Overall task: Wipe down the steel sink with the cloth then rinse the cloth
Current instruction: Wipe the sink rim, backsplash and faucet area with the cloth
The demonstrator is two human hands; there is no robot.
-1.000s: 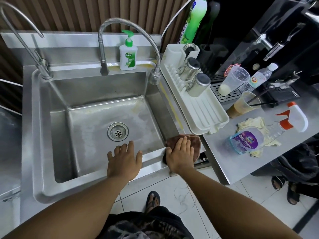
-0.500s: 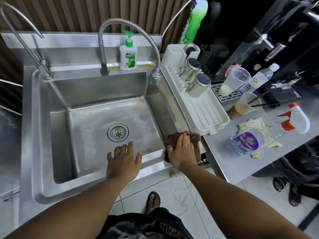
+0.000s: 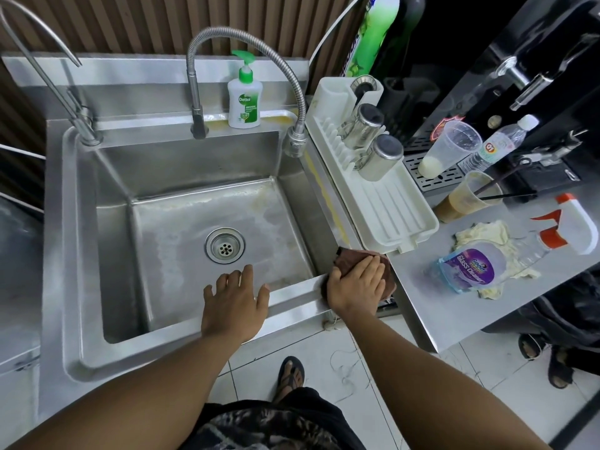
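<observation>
Lying under the flat, released right hand (image 3: 355, 284), the cloth (image 3: 346, 257) sits near the released left hand (image 3: 235, 300).

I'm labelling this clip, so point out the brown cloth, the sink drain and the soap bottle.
brown cloth (image 3: 348, 255), head view, on its exposed upper fold.
sink drain (image 3: 224, 245), head view, on the strainer's centre.
soap bottle (image 3: 244, 108), head view, on its front label.

We see both bare forearms, left (image 3: 146, 391) and right (image 3: 422, 378), reaching forward, the left hand (image 3: 234, 306) palm down with fingers straight and spread, thumb out to the right, and the right hand (image 3: 355, 285) palm down with fingers straight and close together.
</observation>
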